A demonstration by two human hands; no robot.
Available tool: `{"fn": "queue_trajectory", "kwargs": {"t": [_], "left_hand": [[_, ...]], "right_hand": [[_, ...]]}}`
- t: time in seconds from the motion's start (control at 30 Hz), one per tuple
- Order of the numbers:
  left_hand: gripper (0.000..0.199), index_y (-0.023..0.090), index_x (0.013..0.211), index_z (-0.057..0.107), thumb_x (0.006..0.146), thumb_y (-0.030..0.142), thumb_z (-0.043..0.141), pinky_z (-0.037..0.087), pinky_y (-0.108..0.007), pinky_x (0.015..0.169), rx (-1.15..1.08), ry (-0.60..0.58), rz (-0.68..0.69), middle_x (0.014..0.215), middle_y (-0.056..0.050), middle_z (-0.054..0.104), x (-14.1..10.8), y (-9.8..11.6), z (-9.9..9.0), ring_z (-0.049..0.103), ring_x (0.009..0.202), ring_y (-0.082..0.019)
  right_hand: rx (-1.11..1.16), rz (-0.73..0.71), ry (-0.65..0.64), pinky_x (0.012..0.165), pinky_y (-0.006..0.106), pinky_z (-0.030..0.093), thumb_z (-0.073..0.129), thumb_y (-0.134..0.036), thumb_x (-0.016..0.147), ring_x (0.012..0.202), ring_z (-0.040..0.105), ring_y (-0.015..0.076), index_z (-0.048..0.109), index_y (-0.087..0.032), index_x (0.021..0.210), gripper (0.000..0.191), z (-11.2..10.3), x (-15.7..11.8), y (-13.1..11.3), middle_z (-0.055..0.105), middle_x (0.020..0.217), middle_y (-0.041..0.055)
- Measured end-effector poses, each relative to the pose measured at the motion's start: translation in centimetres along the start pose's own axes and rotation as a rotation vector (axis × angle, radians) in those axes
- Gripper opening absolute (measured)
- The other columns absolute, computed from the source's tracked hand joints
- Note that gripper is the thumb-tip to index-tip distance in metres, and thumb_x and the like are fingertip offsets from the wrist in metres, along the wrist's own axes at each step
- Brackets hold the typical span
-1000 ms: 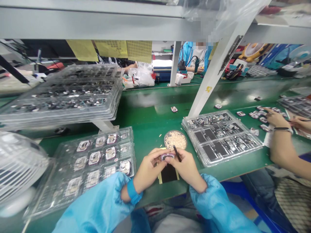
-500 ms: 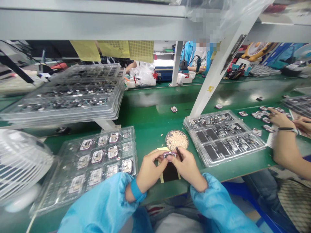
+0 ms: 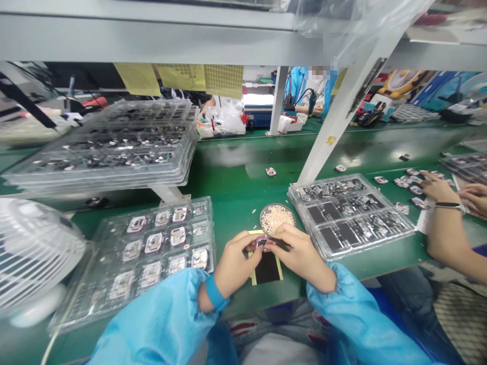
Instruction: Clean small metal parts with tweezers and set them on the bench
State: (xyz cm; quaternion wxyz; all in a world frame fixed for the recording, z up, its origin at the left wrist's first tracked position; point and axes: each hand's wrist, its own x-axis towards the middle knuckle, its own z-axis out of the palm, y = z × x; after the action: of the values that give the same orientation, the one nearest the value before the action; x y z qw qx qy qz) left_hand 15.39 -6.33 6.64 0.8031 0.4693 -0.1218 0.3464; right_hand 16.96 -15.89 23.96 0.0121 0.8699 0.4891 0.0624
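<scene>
Both hands meet over the near edge of the green bench. My left hand (image 3: 235, 261) pinches a small purple-rimmed smartwatch case (image 3: 260, 242), mostly covered by fingers. In my right hand (image 3: 302, 257) is a slim black tool (image 3: 280, 244); its tip lies at the case and its exact kind cannot be made out. Right-hand fingertips also come close to the case. Beneath them lies a black pad (image 3: 268, 269) with yellow edges. Just beyond, a round dish (image 3: 277, 205) holds many small beige pieces.
A clear tray (image 3: 99, 253) of watch cases lies left, beside a white fan (image 3: 34, 253). Stacked trays (image 3: 167, 175) sit above it. Another parts tray (image 3: 373, 245) is at right, near a co-worker's hand (image 3: 441, 190). A slanted post (image 3: 325, 137) rises behind.
My right hand has turned, so the black tool has swung from upright to lying nearly level, with its tip at the case. The case has tilted in my left fingers.
</scene>
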Motion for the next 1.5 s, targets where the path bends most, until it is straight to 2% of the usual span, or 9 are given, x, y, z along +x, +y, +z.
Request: {"fn": "queue_trajectory", "kwargs": {"t": [0.3,0.47,0.6,0.73,0.9,1.1,1.27,1.4,1.5], "left_hand": [[0.027,0.023,0.112,0.071,0.092,0.014,0.057,0.044,-0.024,0.068,0.074,-0.059,-0.035,0.079,0.001,0.055,0.3,-0.1,-0.4,0.054,0.073,-0.014],[0.029,0.025,0.12,0.061,0.092,0.019,0.057,0.045,-0.029,0.075,0.329,-0.112,-0.039,0.091,0.0,0.065,1.5,1.7,-2.8,0.061,0.081,-0.018],[0.023,0.029,0.117,0.061,0.096,0.026,0.053,0.044,-0.032,0.074,0.703,-0.133,-0.023,0.099,-0.001,0.069,6.5,2.3,-6.6,0.065,0.087,-0.023],[0.029,0.023,0.12,0.066,0.094,0.022,0.054,0.046,-0.036,0.083,0.868,-0.093,-0.171,0.104,-0.009,0.071,14.8,-0.8,-8.9,0.066,0.098,-0.03],[0.031,0.012,0.115,0.067,0.088,0.027,0.067,0.038,-0.053,0.105,0.879,-0.082,-0.237,0.131,-0.018,0.059,22.5,-4.8,-5.5,0.05,0.126,-0.037],[0.048,0.013,0.124,0.061,0.085,0.039,0.074,0.033,-0.055,0.111,0.622,-0.147,-0.154,0.142,-0.016,0.05,26.3,-4.9,0.9,0.042,0.134,-0.034],[0.037,0.008,0.096,0.066,0.079,0.038,0.079,0.049,-0.04,0.092,0.281,-0.176,-0.254,0.106,-0.017,0.068,23.5,-2.8,0.8,0.063,0.106,-0.03],[0.04,0.011,0.101,0.059,0.076,0.038,0.077,0.05,-0.029,0.061,-0.121,-0.337,-0.366,0.087,-0.011,0.071,15.0,-0.4,-1.0,0.069,0.075,-0.023],[0.057,0.015,0.109,0.05,0.067,0.037,0.082,0.054,-0.03,0.067,-0.368,-0.389,-0.413,0.095,-0.011,0.07,7.9,0.5,-1.7,0.07,0.078,-0.02]], "right_hand": [[0.015,0.079,-0.067,0.071,0.03,0.049,0.066,-0.027,0.094,0.08,0.06,0.0179,0.07,-0.02,0.092,0.008,0.1,0.6,0.2,0.062,0.085,0.0042],[-0.211,0.215,0.132,0.081,0.033,0.049,0.056,-0.026,0.098,0.089,0.061,0.021,0.066,-0.018,0.095,0.013,-0.2,1.2,1.5,0.062,0.093,0.0068],[-0.378,0.248,0.167,0.087,0.036,0.048,0.049,-0.022,0.099,0.096,0.061,0.0234,0.066,-0.019,0.111,0.021,-0.1,1.1,2.1,0.061,0.105,0.0099],[-0.204,0.17,0.26,0.082,0.034,0.05,0.052,-0.024,0.099,0.089,0.061,0.0209,0.068,-0.018,0.102,0.017,-0.2,0.2,1.3,0.061,0.095,0.0083],[0.026,0.094,0.206,0.085,0.034,0.05,0.049,-0.018,0.101,0.095,0.061,0.021,0.066,-0.02,0.106,0.018,-0.8,-2.5,-0.1,0.062,0.099,0.0086],[-0.013,0.125,0.215,0.079,0.035,0.049,0.052,-0.022,0.099,0.09,0.059,0.0212,0.069,-0.017,0.095,0.019,-0.6,-4.1,0.2,0.058,0.095,0.0097],[0.143,0.259,0.233,0.07,0.03,0.05,0.052,-0.031,0.1,0.076,0.063,0.0179,0.071,-0.019,0.09,0.025,-0.3,-4.4,1.4,0.065,0.08,0.0054],[0.351,0.416,0.198,0.059,0.025,0.052,0.062,-0.039,0.095,0.065,0.063,0.0147,0.07,-0.018,0.092,0.023,-0.1,-4.0,2.1,0.067,0.082,0.0044],[0.341,0.364,0.127,0.073,0.029,0.057,0.065,-0.036,0.093,0.084,0.068,0.0186,0.072,-0.018,0.094,0.019,0.3,-3.4,2.1,0.07,0.095,0.0074]]}}
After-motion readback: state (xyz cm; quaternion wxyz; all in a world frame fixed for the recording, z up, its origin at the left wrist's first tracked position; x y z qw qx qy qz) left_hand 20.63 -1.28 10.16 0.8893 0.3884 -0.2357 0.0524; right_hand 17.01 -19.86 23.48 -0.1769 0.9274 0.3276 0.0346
